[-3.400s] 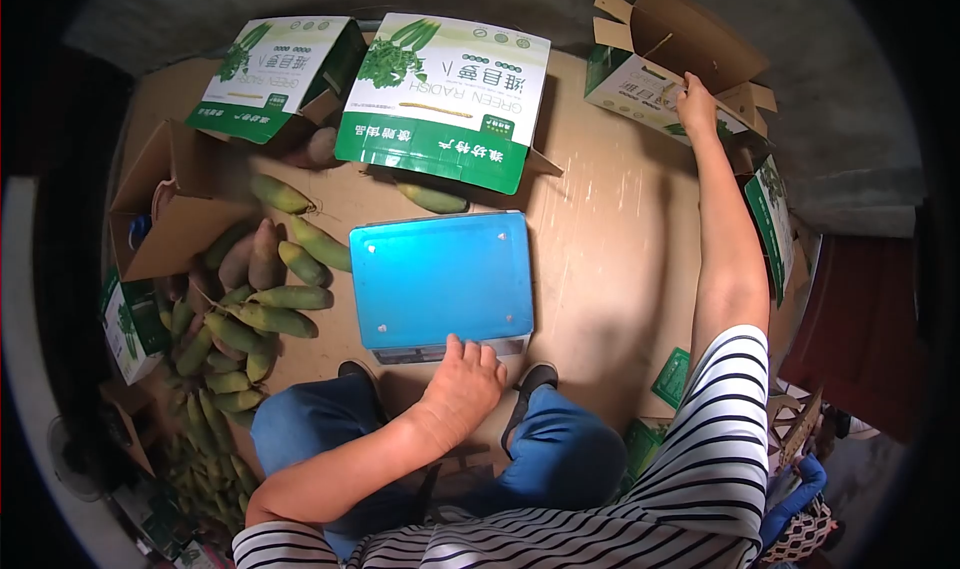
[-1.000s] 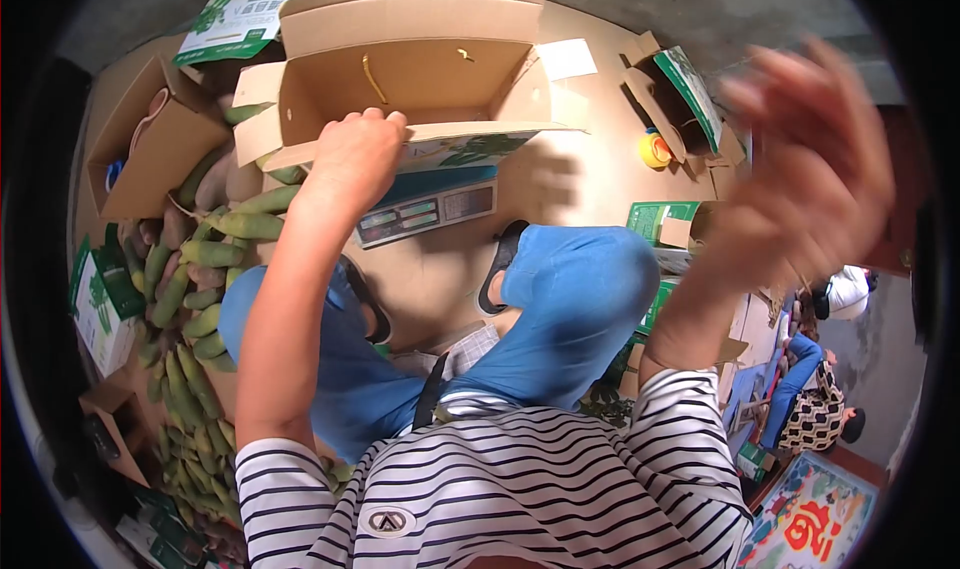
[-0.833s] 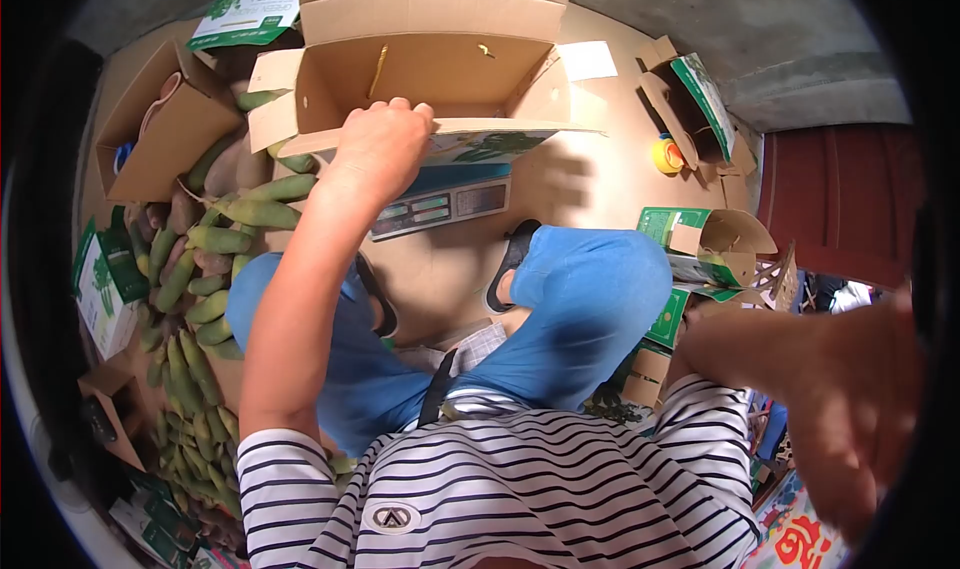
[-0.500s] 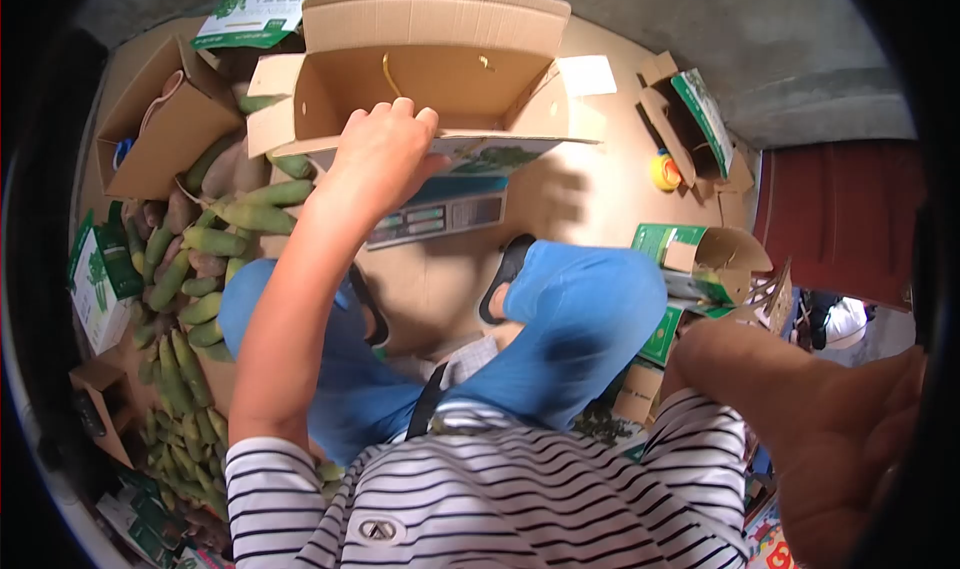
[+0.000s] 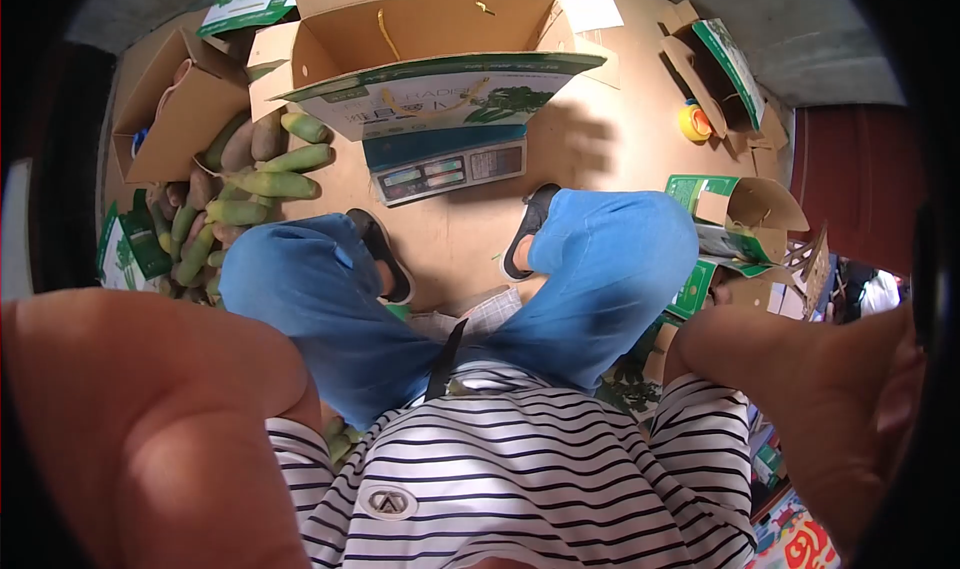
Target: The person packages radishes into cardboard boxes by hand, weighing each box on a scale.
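Note:
My left forearm [image 5: 150, 419] is bent up close to the camera at the lower left, and its hand is beyond the edge of the view. On the other side, my right forearm [image 5: 780, 389] is also raised, with its hand lost in the dark right edge. In front of my knees, an open cardboard box [image 5: 350, 104] printed with green radish leaves stands on a scale [image 5: 450, 174] with display windows. A yellow cord handle [image 5: 386, 34] hangs inside the box. Neither arm touches the box.
Green radishes [image 5: 270, 184] lie piled at the left beside a tilted brown carton [image 5: 185, 109]. Yellow tape [image 5: 694, 123] sits near an open box [image 5: 735, 74] at the back right. More green boxes [image 5: 700, 289] stand beside my right knee.
My left hand has let go of the box's front edge and come up out of view. The box's printed front flap now shows. The camera view has shifted slightly.

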`<state>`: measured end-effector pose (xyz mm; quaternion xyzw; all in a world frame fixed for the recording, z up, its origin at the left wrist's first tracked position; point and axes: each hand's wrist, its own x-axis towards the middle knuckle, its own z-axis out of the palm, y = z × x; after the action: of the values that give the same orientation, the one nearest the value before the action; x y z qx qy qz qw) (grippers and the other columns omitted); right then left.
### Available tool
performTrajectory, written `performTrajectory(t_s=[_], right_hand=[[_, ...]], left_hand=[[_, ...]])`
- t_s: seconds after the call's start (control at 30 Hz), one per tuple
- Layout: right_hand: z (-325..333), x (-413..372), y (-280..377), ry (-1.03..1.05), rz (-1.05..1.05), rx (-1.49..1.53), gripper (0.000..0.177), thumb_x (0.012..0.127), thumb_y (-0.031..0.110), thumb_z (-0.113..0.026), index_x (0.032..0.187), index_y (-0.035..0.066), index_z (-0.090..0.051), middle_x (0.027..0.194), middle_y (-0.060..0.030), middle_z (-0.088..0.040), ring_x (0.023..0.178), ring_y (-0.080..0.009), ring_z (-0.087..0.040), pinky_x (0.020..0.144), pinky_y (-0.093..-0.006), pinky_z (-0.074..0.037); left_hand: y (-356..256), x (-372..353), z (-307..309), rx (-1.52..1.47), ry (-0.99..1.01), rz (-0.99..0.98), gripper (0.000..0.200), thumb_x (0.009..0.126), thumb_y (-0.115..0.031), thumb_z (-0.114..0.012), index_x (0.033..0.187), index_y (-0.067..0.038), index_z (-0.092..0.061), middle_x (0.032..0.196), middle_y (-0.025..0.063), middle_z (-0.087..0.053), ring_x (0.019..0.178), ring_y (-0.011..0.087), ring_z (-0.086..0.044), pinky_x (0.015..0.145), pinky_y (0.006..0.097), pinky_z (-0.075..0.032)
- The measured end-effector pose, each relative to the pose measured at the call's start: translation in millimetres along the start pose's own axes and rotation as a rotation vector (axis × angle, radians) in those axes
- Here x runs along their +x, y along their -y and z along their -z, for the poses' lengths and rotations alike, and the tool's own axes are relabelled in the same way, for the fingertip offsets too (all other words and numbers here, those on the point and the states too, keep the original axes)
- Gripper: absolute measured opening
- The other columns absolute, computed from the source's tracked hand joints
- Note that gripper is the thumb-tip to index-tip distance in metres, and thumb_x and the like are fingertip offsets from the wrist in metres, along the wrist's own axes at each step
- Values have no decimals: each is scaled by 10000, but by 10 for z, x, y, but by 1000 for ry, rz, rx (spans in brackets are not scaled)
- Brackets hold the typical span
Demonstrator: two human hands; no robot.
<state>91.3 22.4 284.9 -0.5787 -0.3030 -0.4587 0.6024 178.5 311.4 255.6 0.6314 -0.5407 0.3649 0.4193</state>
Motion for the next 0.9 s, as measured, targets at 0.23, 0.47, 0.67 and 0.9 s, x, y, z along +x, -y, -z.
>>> performTrajectory(t_s=[0.23, 0.47, 0.67, 0.9], right_hand=[[-135, -362, -202, -42, 12, 21, 186, 891, 226, -657, 1000, 81, -700, 1047, -62, -672, 945, -173, -635, 764, -277, -531], [-189, -461, -129, -66, 51, -43, 179, 896, 242, -653, 991, 98, -703, 1047, -51, -669, 937, -169, -634, 754, -272, -533], [-165, -465, -94, -56, 76, -60, 174, 900, 255, -649, 983, 113, -706, 1046, -42, -667, 931, -166, -634, 746, -267, -535], [-161, -452, -106, -61, 89, -64, 170, 905, 271, -645, 973, 130, -710, 1045, -31, -664, 924, -162, -633, 735, -261, -536]], left_hand=[[-81, 5, -102, -74, 17, -40, 486, 775, -168, -736, 1177, 63, -590, 1215, 211, -601, 1186, 315, -560, 1033, 420, -412], [-38, -48, -289, -128, 38, -5, 477, 776, -168, -732, 1171, 60, -593, 1218, 210, -600, 1188, 313, -559, 1036, 426, -405], [-61, -64, -351, -133, 33, -4, 468, 778, -167, -729, 1166, 58, -595, 1221, 209, -599, 1190, 311, -557, 1039, 432, -400], [-114, -57, -388, -136, 31, -4, 459, 779, -167, -725, 1160, 55, -598, 1224, 207, -597, 1192, 308, -556, 1042, 438, -393]])
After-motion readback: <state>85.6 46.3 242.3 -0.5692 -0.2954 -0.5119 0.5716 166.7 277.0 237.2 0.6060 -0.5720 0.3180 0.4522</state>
